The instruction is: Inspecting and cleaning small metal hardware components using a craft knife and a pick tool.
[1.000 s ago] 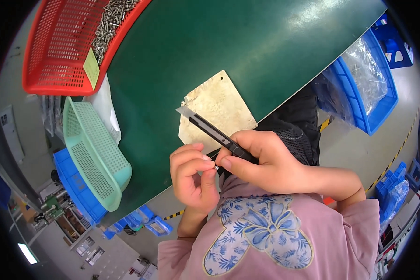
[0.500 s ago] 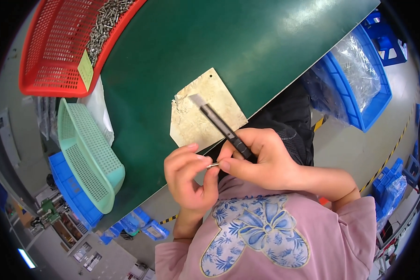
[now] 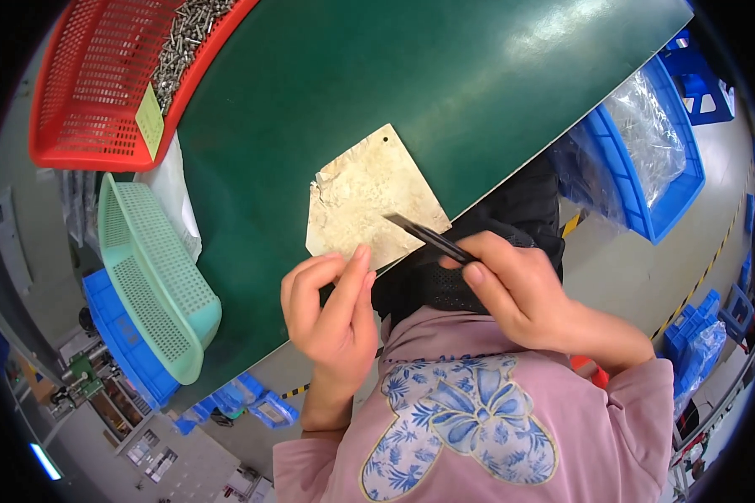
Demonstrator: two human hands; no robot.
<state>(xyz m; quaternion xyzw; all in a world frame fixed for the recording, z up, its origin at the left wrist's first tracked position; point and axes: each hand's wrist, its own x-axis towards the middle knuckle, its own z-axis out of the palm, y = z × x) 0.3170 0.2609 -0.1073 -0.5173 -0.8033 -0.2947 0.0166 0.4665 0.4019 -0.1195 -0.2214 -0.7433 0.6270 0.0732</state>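
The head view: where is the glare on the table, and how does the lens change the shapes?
Head view: whitish glare on the green table, toward the upper right; head view: the long rim of the red basket bows near the left, and black fills the picture's corners.

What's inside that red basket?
A heap of small metal pieces lies along one side of the red basket. Whatever is beneath the top layer is covered, so I can't tell.
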